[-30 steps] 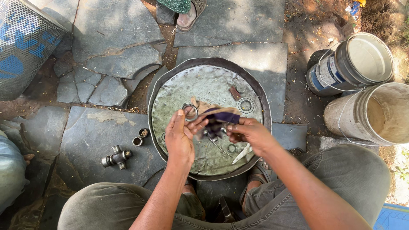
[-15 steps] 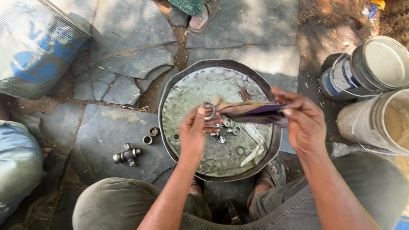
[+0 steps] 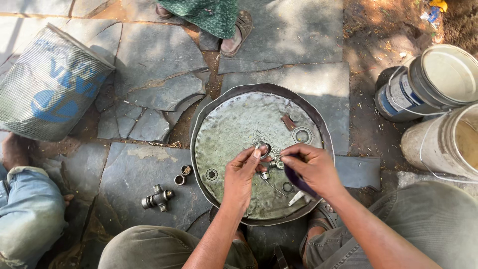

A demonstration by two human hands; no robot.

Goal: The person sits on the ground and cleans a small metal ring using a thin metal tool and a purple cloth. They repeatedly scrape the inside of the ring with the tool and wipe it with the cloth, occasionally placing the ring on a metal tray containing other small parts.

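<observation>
The left hand [image 3: 241, 177] pinches a small metal ring [image 3: 264, 149] at its fingertips, over the middle of the round metal pan [image 3: 219, 107]. The right hand [image 3: 311, 167] is closed around a dark purple cloth [image 3: 298, 180] just beside it, above loose small parts near the pan's near rim. A cross-shaped joint [image 3: 158, 198] and two bearing cups [image 3: 182, 175] lie on the stone floor by the pan's left edge. Held so lightly, the ring could slip and drop among the other pieces.
</observation>
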